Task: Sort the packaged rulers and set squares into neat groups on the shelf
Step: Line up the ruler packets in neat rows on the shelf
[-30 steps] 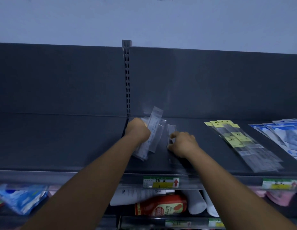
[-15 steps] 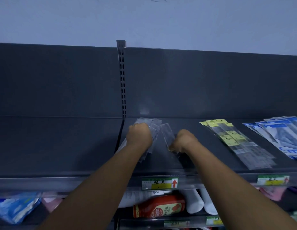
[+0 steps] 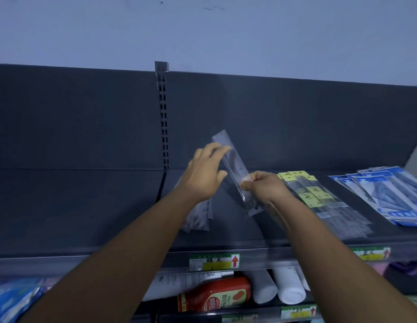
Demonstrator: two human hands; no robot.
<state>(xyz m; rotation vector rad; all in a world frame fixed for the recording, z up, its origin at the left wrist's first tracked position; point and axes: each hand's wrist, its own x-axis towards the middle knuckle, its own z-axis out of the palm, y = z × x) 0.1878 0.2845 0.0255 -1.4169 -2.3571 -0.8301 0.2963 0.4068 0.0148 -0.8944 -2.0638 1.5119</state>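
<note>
My right hand (image 3: pixel 261 190) pinches a clear packaged ruler (image 3: pixel 234 167) near its lower half and holds it tilted above the dark shelf (image 3: pixel 86 217). My left hand (image 3: pixel 204 173) is beside the ruler's upper end with fingers spread, fingertips touching its edge. Below my left wrist a small pile of clear packaged rulers (image 3: pixel 198 217) lies on the shelf, partly hidden by my forearm. To the right lies a fanned group of clear rulers with yellow labels (image 3: pixel 319 199). Further right sit blue-and-white packets (image 3: pixel 387 194).
A slotted upright post (image 3: pixel 162 117) divides the shelf back. Price tags (image 3: pixel 214 262) sit on the shelf's front rail. On the lower shelf lie a red bottle (image 3: pixel 217 294), white tubes (image 3: pixel 286 287) and blue packets (image 3: pixel 9 301) at the left.
My right hand has lifted one clear ruler off the shelf and tilted it up. My left hand let go of the pile, which now lies on the shelf, and rose to the ruler's top.
</note>
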